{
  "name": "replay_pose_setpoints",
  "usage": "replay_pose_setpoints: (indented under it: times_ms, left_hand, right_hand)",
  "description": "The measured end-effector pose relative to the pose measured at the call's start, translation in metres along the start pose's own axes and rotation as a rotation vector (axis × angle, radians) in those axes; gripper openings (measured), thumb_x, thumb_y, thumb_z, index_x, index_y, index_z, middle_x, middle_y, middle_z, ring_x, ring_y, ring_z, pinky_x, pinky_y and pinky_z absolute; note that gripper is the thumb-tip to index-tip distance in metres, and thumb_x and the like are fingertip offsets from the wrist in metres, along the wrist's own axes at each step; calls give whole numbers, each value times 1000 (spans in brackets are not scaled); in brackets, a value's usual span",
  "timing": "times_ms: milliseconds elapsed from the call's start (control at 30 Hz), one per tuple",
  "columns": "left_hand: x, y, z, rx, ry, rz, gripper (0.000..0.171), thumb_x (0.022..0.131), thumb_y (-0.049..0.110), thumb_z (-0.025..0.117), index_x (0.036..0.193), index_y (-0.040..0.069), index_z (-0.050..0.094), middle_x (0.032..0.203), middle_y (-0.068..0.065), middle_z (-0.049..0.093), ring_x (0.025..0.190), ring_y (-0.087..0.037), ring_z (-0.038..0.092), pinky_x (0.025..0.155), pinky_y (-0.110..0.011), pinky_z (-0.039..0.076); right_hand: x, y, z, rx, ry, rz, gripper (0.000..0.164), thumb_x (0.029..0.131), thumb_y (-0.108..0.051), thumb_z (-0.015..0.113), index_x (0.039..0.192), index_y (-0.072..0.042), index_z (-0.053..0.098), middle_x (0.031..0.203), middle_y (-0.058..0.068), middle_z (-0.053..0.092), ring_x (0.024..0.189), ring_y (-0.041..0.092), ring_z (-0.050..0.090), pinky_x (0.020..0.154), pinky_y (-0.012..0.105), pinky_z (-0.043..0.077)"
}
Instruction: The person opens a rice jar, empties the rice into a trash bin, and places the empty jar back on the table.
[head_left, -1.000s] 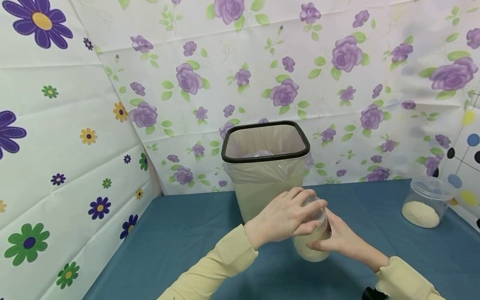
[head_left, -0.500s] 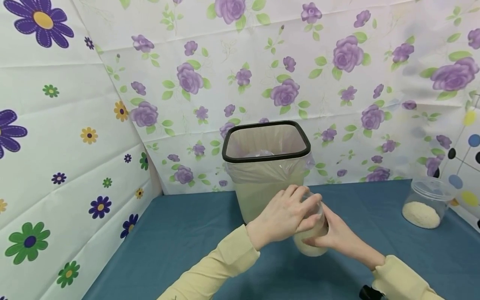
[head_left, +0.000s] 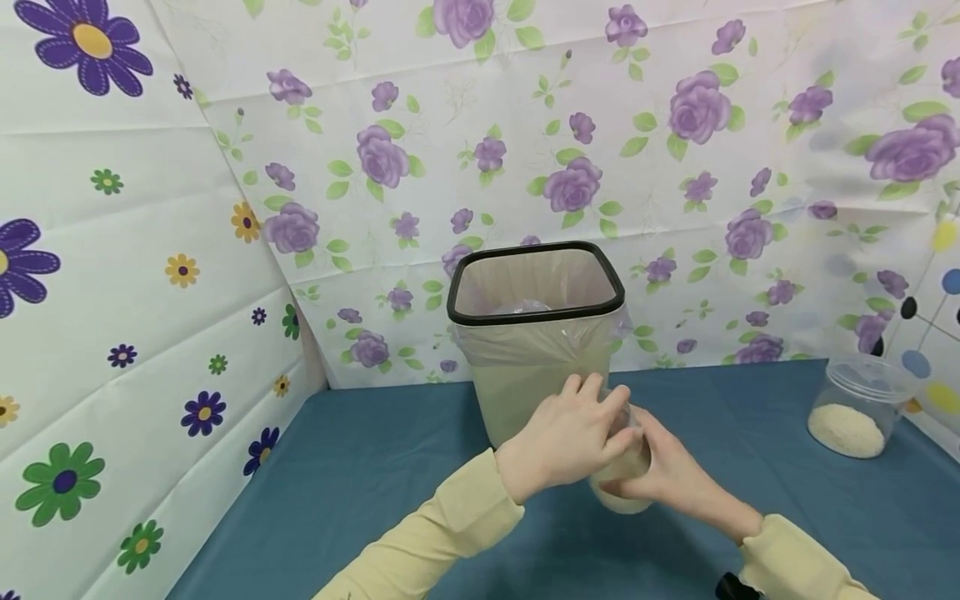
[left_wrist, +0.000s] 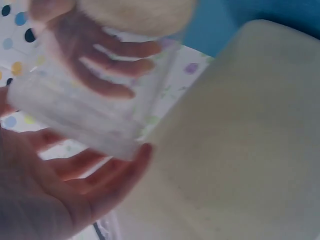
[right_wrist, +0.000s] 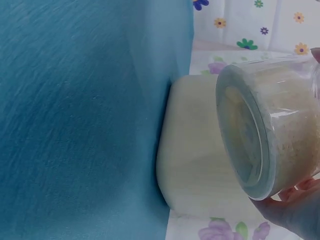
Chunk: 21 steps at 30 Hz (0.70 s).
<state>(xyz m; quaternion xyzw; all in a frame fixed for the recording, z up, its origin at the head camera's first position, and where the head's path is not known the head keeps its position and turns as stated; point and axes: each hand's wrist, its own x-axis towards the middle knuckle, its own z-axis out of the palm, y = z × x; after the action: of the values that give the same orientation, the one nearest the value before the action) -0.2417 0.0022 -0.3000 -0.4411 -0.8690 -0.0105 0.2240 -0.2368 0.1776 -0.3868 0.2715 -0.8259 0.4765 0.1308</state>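
A clear plastic jar (head_left: 619, 502), partly filled with pale grains, is held up in front of the bin. My right hand (head_left: 675, 471) grips its side, and its fingers show through the clear wall in the left wrist view. My left hand (head_left: 564, 435) lies over the top, fingers curled round the rim of the clear lid (left_wrist: 75, 112). Seen from the right wrist, the jar's round base (right_wrist: 245, 135) faces the camera and grains lie against the wall. In the head view, my left hand hides most of the lid.
Behind the jar stands a cream bin (head_left: 517, 387) with a black rim and a clear liner. A second clear jar (head_left: 862, 408) with pale grains sits at the right on the blue tablecloth (head_left: 382, 475). Flowered sheets (head_left: 420, 67) hang round the back and left.
The jar and my right hand have moved slightly up and left, raising the jar's base. My left fingers have turned on the lid, with the knuckles further back and more of the fingers upright.
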Motion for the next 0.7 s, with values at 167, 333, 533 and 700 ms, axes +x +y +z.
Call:
replay_pose_setpoints:
  times_ms: [167,333,533,700]
  left_hand:
    - [0,6,-7,-2,-87,-90,33,95,43,36,103,14,50,80,-2,38,66,-14,31,41,-20,32]
    - [2,7,-6,91,-76,-131,35,93,47,36,96,15,50,76,-2,40,60,-14,34,39,-23,31]
    - [6,7,-3,108,-92,-191,37,88,51,39,89,15,47,69,-1,40,54,-15,38,38,-25,31]
    - [8,7,-2,61,-119,-241,40,88,53,38,84,14,46,62,-1,38,46,-15,37,37,-25,31]
  right_hand:
    - [-1,3,2,-21,6,-66,88,67,-23,81,138,-12,31,126,7,41,95,22,53,71,37,46]
    - [-1,3,5,-36,11,-103,84,65,-22,83,135,-12,37,130,9,39,95,22,52,70,36,46]
    - [-3,1,7,21,-18,-69,90,64,-23,83,136,-7,32,127,8,41,97,21,51,73,35,46]
    - [-4,0,7,44,-41,-93,88,66,-22,82,137,-13,32,128,5,40,103,19,48,77,34,45]
